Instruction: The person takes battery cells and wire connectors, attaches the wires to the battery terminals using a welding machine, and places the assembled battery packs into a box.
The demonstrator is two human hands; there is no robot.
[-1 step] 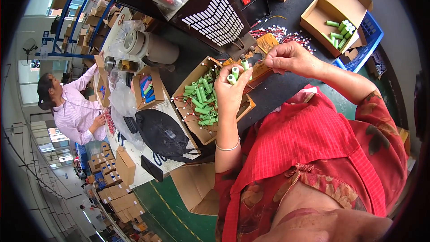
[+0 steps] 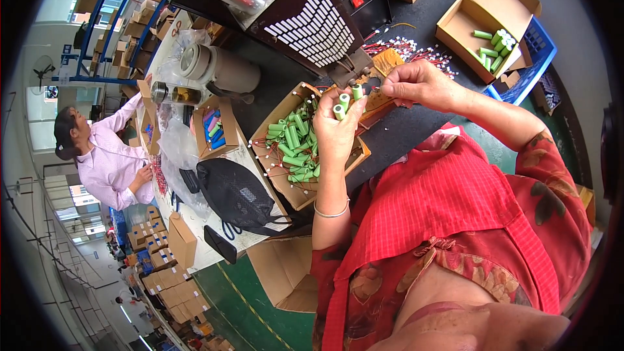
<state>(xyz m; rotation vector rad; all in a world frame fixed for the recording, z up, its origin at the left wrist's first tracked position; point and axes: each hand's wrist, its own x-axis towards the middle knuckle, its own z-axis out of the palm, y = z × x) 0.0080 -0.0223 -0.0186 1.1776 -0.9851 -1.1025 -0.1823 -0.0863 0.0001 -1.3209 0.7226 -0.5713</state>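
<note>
My left hand [image 2: 333, 131] is closed around three green cylindrical battery cells [image 2: 339, 112], their pale ends facing up. It is just in front of the metal tip [image 2: 351, 73] of a black machine [image 2: 312, 26]. Close by on the right, my right hand [image 2: 426, 86] has thumb and fingers pinched together near an orange-taped block [image 2: 388, 60]. Whatever lies in that pinch is too small to make out. Below and left of my left hand, a cardboard box [image 2: 300, 203] holds many green cells with red wires and white connectors.
Loose red wires with white connectors [image 2: 416, 49] lie behind my right hand. At the far right, an open carton [image 2: 455, 23] with green cells sits by a blue crate [image 2: 539, 58]. A black bag [image 2: 234, 192], a phone [image 2: 220, 244] and a co-worker [image 2: 107, 149] are at left.
My left hand, with the green battery cells, has shifted slightly to the right and up. My right hand stays pinched in nearly the same place.
</note>
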